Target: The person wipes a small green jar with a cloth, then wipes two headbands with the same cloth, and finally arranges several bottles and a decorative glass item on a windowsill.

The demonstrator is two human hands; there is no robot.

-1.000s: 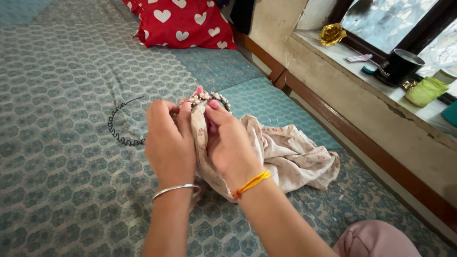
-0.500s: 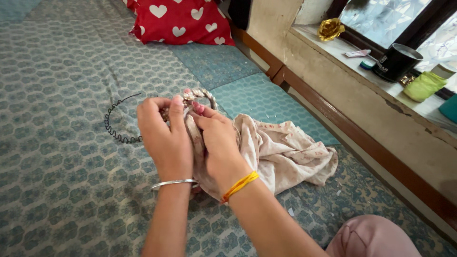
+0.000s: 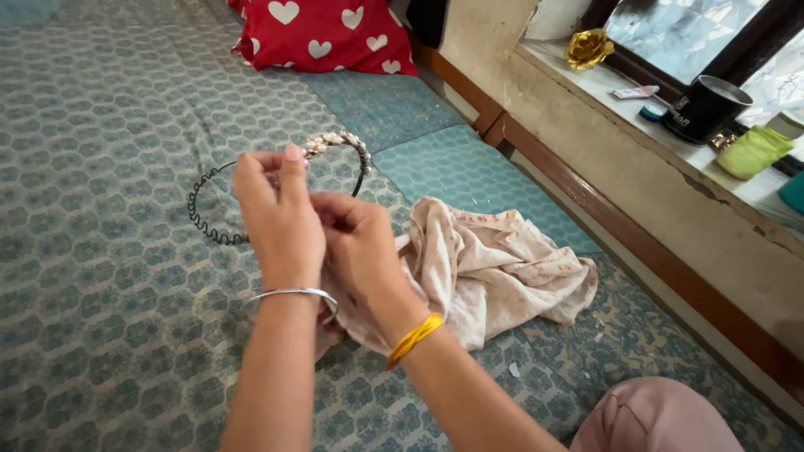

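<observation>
Head view, left hand grip pinching beaded headband, right hand clutching cream cloth.

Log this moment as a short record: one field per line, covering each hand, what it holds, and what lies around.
Left hand: left hand pinches the beaded headband and holds it up
Right hand: right hand grips the pale floral cloth, close against the left hand
Wrists: silver bangle on the left, orange thread on the right
Beside hands: black wavy wire headband lying on the patterned bedspread
Far end: red heart-print pillow
Window ledge: black mug, gold rose ornament
</observation>
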